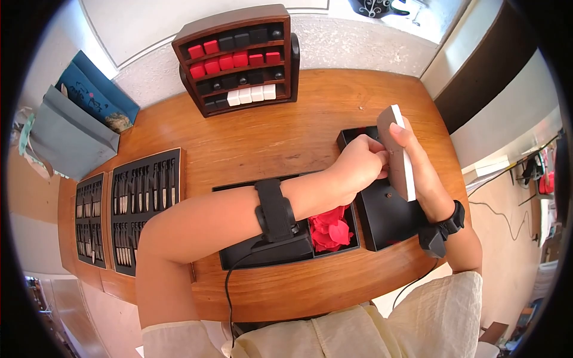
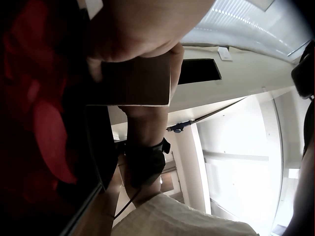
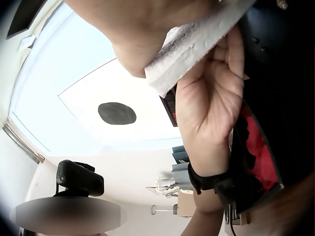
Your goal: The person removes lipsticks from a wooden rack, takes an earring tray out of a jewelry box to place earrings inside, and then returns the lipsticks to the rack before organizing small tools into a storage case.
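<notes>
A flat board (image 1: pixel 393 143) with white edges stands tilted over a black box (image 1: pixel 391 224) at the right of the table. My right hand (image 1: pixel 422 167) grips it from the right, thumb over its top part. Against its brown face lies my left hand (image 1: pixel 360 167), fingers curled; whether they pinch anything is hidden. The left wrist view shows the board (image 2: pixel 135 83) dark, below the left hand (image 2: pixel 147 27). In the right wrist view, the left palm (image 3: pixel 209 98) faces the camera beside the board's white edge (image 3: pixel 197 51), with the right hand (image 3: pixel 147 32) above.
Red petals (image 1: pixel 330 230) fill part of a long black tray (image 1: pixel 239 253) under my left forearm. Two cases of small dark-and-light pieces (image 1: pixel 145 185) lie left. A wooden shelf (image 1: pixel 236 62) with red, black and white blocks stands at the back, paper bags (image 1: pixel 74 131) at the back left.
</notes>
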`<action>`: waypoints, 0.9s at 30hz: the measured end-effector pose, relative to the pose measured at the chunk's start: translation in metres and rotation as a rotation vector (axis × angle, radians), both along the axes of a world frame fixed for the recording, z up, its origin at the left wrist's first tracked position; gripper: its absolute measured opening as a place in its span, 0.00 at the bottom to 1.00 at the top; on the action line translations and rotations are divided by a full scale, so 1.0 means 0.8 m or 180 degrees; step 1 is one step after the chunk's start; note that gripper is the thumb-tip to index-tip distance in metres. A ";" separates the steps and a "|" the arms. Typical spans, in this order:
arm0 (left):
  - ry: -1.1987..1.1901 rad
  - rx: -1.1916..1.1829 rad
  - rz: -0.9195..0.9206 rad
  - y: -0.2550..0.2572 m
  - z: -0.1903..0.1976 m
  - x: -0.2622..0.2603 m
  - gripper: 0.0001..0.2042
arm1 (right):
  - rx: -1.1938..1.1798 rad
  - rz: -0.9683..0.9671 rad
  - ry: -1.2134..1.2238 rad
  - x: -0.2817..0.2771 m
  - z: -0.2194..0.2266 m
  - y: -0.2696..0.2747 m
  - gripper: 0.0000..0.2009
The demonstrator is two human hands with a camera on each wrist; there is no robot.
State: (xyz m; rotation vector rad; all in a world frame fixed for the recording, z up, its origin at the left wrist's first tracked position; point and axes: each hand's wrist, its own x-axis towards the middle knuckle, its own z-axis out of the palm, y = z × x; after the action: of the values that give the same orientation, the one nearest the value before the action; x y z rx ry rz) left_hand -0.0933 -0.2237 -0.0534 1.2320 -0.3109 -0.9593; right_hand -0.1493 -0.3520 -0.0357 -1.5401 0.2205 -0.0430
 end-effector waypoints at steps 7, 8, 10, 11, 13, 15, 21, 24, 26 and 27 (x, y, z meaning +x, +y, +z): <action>-0.0892 0.0277 -0.0255 0.001 -0.005 -0.006 0.17 | 0.0781 -0.0101 0.0130 0.002 0.001 -0.010 0.28; -0.0652 0.0140 -0.0202 0.000 -0.002 -0.008 0.19 | 0.0830 -0.0137 0.0040 0.002 0.004 -0.006 0.27; -0.0411 0.0006 -0.0146 -0.001 0.000 -0.011 0.21 | 0.0832 -0.0036 0.0011 0.004 -0.006 -0.011 0.27; -0.0523 -0.0048 -0.0132 0.000 -0.001 -0.011 0.23 | 0.0830 0.0068 -0.0019 0.006 -0.009 -0.012 0.26; -0.0636 -0.0105 -0.0114 -0.002 -0.008 -0.012 0.24 | 0.0842 0.0004 0.0045 0.004 -0.001 -0.004 0.26; -0.0873 -0.0087 0.0007 -0.005 -0.013 -0.011 0.24 | 0.0855 -0.0064 0.0111 0.004 0.001 -0.001 0.26; -0.0424 -0.0262 0.0056 -0.003 -0.017 -0.010 0.16 | 0.0623 -0.0276 0.0185 0.005 0.011 0.017 0.28; -0.0512 -0.0141 0.0044 -0.004 -0.018 -0.009 0.14 | 0.0630 -0.0188 0.0159 0.008 0.002 0.005 0.29; -0.0645 -0.0055 0.0120 -0.009 -0.018 -0.011 0.14 | 0.0360 -0.0192 0.0179 0.011 -0.003 -0.006 0.36; -0.0780 0.0035 0.0189 -0.009 -0.015 -0.012 0.14 | 0.0358 -0.0191 0.0182 0.010 -0.003 -0.006 0.36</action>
State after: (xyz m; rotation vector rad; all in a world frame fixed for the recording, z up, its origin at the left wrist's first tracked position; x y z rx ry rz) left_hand -0.1028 -0.2311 -0.0652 1.3640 -0.4594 -0.7605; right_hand -0.1410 -0.3570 -0.0382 -1.4237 0.3095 -0.0335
